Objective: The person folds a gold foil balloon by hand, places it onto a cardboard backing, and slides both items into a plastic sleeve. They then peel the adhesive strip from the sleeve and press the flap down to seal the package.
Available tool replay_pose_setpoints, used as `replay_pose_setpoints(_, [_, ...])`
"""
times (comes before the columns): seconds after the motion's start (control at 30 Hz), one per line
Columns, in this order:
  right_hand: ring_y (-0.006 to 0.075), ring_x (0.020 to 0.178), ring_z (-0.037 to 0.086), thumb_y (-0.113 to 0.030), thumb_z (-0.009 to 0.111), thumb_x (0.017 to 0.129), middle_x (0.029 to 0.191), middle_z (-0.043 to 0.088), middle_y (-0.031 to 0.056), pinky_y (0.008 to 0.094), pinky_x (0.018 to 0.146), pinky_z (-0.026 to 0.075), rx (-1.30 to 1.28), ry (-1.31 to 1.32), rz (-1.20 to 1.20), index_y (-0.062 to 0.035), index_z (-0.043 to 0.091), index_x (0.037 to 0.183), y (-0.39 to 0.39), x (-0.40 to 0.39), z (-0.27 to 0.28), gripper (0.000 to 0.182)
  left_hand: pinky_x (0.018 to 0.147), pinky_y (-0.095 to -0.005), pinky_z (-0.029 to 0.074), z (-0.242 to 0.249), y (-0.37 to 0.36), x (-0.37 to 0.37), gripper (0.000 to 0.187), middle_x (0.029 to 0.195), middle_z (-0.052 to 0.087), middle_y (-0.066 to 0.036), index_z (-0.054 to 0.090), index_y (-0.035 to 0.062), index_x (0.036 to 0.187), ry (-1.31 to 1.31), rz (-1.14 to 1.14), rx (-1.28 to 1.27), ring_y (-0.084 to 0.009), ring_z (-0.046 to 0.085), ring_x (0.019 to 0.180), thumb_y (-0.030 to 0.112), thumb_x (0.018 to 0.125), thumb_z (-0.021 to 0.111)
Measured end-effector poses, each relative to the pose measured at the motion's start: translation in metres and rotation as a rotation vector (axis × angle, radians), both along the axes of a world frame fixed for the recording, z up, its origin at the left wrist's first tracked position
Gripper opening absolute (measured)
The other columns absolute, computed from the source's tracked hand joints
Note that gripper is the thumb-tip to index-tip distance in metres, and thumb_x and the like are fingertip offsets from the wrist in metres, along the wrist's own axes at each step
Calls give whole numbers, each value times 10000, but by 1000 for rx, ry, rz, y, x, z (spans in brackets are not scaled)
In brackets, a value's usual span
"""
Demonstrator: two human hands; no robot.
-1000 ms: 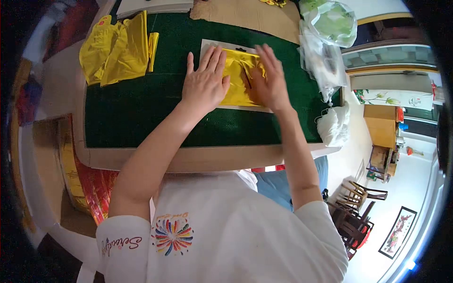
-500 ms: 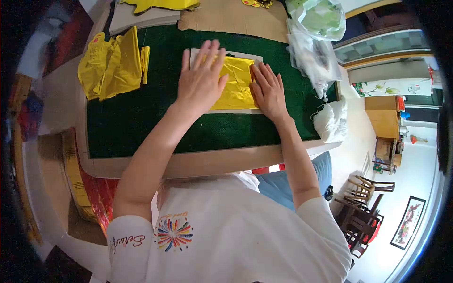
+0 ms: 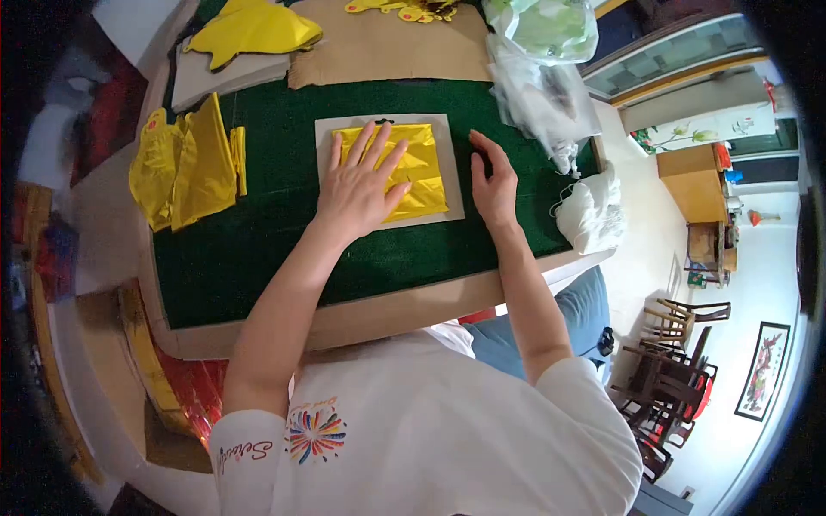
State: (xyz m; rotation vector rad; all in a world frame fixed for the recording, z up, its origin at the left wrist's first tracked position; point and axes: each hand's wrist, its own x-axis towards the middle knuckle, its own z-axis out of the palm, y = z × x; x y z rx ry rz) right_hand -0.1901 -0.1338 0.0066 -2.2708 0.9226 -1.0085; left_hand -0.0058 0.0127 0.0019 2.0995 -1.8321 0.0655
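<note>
A folded piece of shiny gold foil lies on a pale rectangular card, which has a small dark slot at its far edge. My left hand rests flat over the left part of the foil, fingers spread. Just right of the card, my right hand is held with its thumb apart from its fingers and nothing in it. Beneath everything is a dark green mat. To the left lies crumpled gold foil, with a narrow folded strip beside it.
Brown cardboard spans the far side of the table. Left of it, a yellow foil shape sits on pale sheets. Clear plastic bags and a bundle of white string are at the right. Stacked chairs stand beyond.
My right hand has come off the foil's right edge and moved to the right. My left hand has settled flat on the foil. The whole view has shifted and tilted slightly.
</note>
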Motion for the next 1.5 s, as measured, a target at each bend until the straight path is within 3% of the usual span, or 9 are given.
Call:
replay_pose_setpoints(0.13, [235, 815, 623, -42, 613, 869, 876, 649, 115, 326, 768, 490, -282, 106, -185, -36, 667, 966, -33, -46, 17, 112, 1164, -547, 86, 1, -1, -1, 590, 1549, 263, -72, 374, 203, 1455, 24, 12, 32, -247, 166, 1454, 471, 939, 470])
replay_pose_setpoints(0.17, [253, 820, 629, -70, 624, 862, 884, 651, 131, 352, 763, 491, -162, 268, -370, -44, 670, 947, -42, -62, 25, 100, 1164, -547, 86, 0, -1, -1, 588, 1549, 262, -71, 378, 202, 1453, 24, 12, 33, -247, 166, 1454, 472, 939, 471])
replay_pose_setpoints(0.37, [274, 900, 622, -205, 694, 794, 924, 656, 80, 409, 779, 475, -372, 804, -607, -108, 632, 990, -90, -128, 32, 227, 1164, -554, 87, -1, 1, -1, 586, 1547, 269, -73, 402, 195, 1441, 49, 13, 4, -250, 182, 1450, 471, 931, 485])
replay_pose_setpoints(0.43, [275, 1011, 586, -332, 665, 829, 998, 643, 52, 467, 862, 424, -106, 766, -595, -145, 619, 1038, -110, -142, 31, 284, 1163, -556, 88, -1, 0, 0, 586, 1546, 271, -73, 407, 193, 1437, 57, 18, -4, -251, 188, 1448, 471, 928, 491])
replay_pose_setpoints(0.57, [269, 1033, 599, -338, 695, 794, 1057, 646, 71, 455, 856, 451, 30, 870, -644, -133, 636, 1044, -149, -165, 27, 328, 1164, -556, 87, -4, 0, 0, 582, 1546, 271, -73, 413, 194, 1434, 56, 17, -4, -251, 194, 1447, 471, 928, 490])
replay_pose_setpoints(0.77, [265, 775, 689, -259, 721, 787, 825, 711, 133, 372, 709, 525, -159, 588, -637, -39, 697, 919, -134, -164, 65, 258, 1167, -552, 77, -3, 1, -1, 569, 1545, 270, -78, 413, 197, 1433, 49, 25, 0, -248, 188, 1449, 478, 941, 462])
replay_pose_setpoints(0.93, [100, 715, 622, -87, 666, 844, 793, 685, 51, 249, 680, 493, 84, 308, -275, -30, 693, 956, -33, -71, 59, 129, 1167, -550, 77, -6, 0, 0, 585, 1539, 282, -86, 410, 193, 1433, 53, 15, -30, -254, 200, 1445, 484, 930, 476])
replay_pose_setpoints(1.13, [106, 728, 629, -87, 656, 843, 808, 686, 77, 259, 672, 492, 131, 320, -81, -3, 682, 964, -1, 24, 20, 150, 1161, -555, 91, -4, 0, 0, 591, 1530, 299, -93, 420, 191, 1426, 62, 9, -52, -263, 218, 1439, 470, 913, 513])
replay_pose_setpoints(1.5, [117, 717, 623, -138, 642, 869, 788, 684, 77, 256, 671, 492, 307, 302, -27, 18, 692, 943, -2, 39, 29, 180, 1160, -562, 93, -5, -1, 0, 606, 1529, 302, -93, 397, 209, 1441, 65, 17, -41, -263, 218, 1440, 476, 909, 507])
